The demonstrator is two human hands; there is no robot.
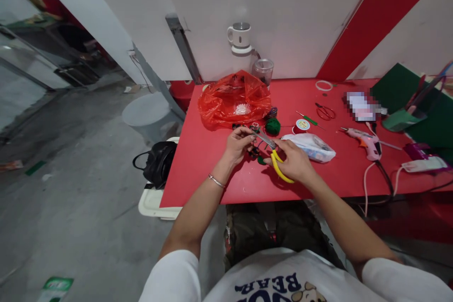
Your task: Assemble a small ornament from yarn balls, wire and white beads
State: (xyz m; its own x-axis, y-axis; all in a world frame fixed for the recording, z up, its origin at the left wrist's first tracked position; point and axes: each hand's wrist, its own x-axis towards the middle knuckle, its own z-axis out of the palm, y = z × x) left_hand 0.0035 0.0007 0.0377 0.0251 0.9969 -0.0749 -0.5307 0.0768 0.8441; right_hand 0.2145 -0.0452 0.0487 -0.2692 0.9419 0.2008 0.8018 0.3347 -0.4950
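over the red table (198,174), right hand (294,162) with grip around yellow-handled tool (278,168), left hand (238,147) curled near its tip, hold unclear

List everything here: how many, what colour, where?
Flat tabletop: 1, red, centre
Crumpled plastic bag: 1, red, tabletop back
Round jar: 1, clear, behind bag
Mug-shaped appliance: 1, white, top centre
Yarn ball: 1, green, beside bag
Thread spool: 1, red-white, beside yarn
Slim screwdriver-like tool: 1, green-handled, beside spool
Looped scissors: 1, red, tabletop right
Plastic packet: 1, whitish, below spool
Glue gun: 1, pink, tabletop right
Pen holder: 1, green, far right
Phone: 1, colour unclear, behind glue gun
Handbag: 1, black, left of tabletop
Metal hand tool: 1, yellow-handled, centre
Small parts: several, mostly dark, beside hand tool
Left hand: 1, bare, near tool's tip
Right hand: 1, bare, gripping hand tool
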